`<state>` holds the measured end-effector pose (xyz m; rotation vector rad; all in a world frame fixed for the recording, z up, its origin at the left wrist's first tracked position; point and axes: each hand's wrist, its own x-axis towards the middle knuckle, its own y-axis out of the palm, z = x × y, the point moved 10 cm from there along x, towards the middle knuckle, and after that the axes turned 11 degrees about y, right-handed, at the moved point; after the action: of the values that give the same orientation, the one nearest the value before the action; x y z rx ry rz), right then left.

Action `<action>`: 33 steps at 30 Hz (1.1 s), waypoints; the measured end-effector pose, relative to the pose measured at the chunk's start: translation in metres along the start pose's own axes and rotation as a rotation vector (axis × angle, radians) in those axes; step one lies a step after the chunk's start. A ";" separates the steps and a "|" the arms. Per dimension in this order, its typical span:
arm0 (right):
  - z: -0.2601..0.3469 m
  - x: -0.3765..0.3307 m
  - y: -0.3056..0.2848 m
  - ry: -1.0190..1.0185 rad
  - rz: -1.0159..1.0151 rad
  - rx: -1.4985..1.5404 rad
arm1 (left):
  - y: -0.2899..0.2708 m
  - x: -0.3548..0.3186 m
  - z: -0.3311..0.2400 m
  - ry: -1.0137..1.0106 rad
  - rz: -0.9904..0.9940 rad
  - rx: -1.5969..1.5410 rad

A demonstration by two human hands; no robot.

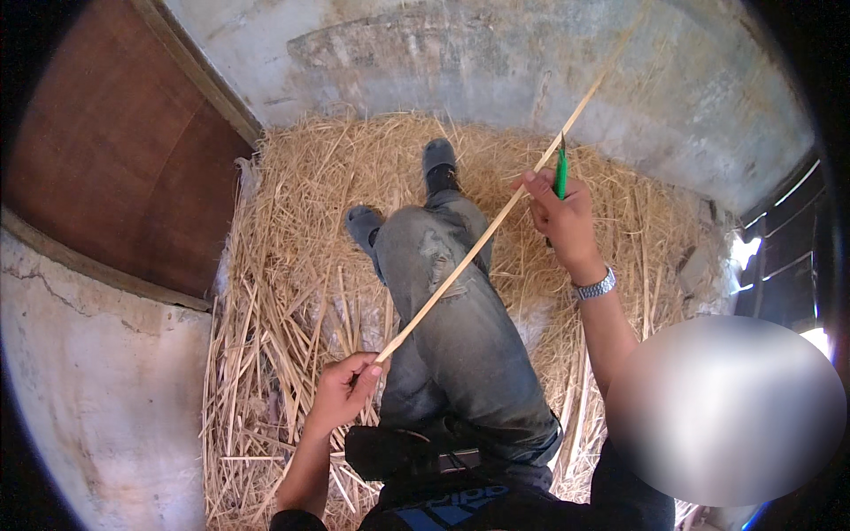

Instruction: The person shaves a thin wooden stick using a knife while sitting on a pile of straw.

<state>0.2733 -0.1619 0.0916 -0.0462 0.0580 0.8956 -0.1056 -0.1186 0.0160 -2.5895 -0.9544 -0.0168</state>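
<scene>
A long, thin strip of pale wood or bamboo [467, 258] runs slantwise over my legs, from near left to far right. Its near end is pinched between the thumb and fingers of my left hand [343, 389]. Farther along, my right hand [560, 217] grips the strip between thumb and forefinger. That same hand also holds a knife with a green handle [560, 174], its narrow dark blade pointing up beside the strip. The far end of the strip fades against the wall.
Shavings and loose strips [283, 319] cover the floor around my legs [469, 327]. A stained grey wall [496, 62] rises in front. At the left is a brown panel [115, 159] in a wooden frame. Light comes through gaps at the right. A blurred oval hides the lower right.
</scene>
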 end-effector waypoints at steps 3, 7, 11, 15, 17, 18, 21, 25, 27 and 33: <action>0.004 -0.009 0.009 -0.147 -0.062 -0.269 | 0.002 0.004 -0.007 0.042 -0.015 0.084; 0.009 -0.040 0.045 -0.238 0.019 -0.616 | 0.018 0.018 -0.016 -0.076 -0.043 0.009; -0.008 -0.065 0.063 -0.248 0.093 -0.870 | 0.031 0.039 -0.027 -0.053 -0.079 0.030; -0.006 -0.089 0.081 -0.303 0.159 -0.968 | 0.038 0.051 -0.033 -0.051 -0.096 0.060; -0.011 -0.090 0.083 -0.308 0.150 -1.012 | 0.041 0.058 -0.041 -0.046 -0.080 0.090; -0.012 -0.090 0.083 -0.310 0.144 -1.036 | 0.041 0.061 -0.044 -0.043 -0.072 0.104; -0.014 -0.089 0.084 -0.323 0.104 -1.063 | 0.042 0.062 -0.047 -0.042 -0.065 0.121; -0.015 -0.090 0.087 -0.329 0.073 -1.088 | 0.038 0.056 -0.041 -0.023 -0.110 0.138; -0.013 -0.091 0.090 -0.345 0.065 -1.069 | 0.035 0.051 -0.038 -0.036 -0.111 0.163; -0.017 -0.095 0.095 -0.263 0.090 -1.069 | 0.030 0.038 -0.044 -0.041 -0.154 0.224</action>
<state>0.1396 -0.1773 0.0795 -0.9234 -0.6743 0.9302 -0.0519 -0.1313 0.0520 -2.3165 -1.1018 0.0971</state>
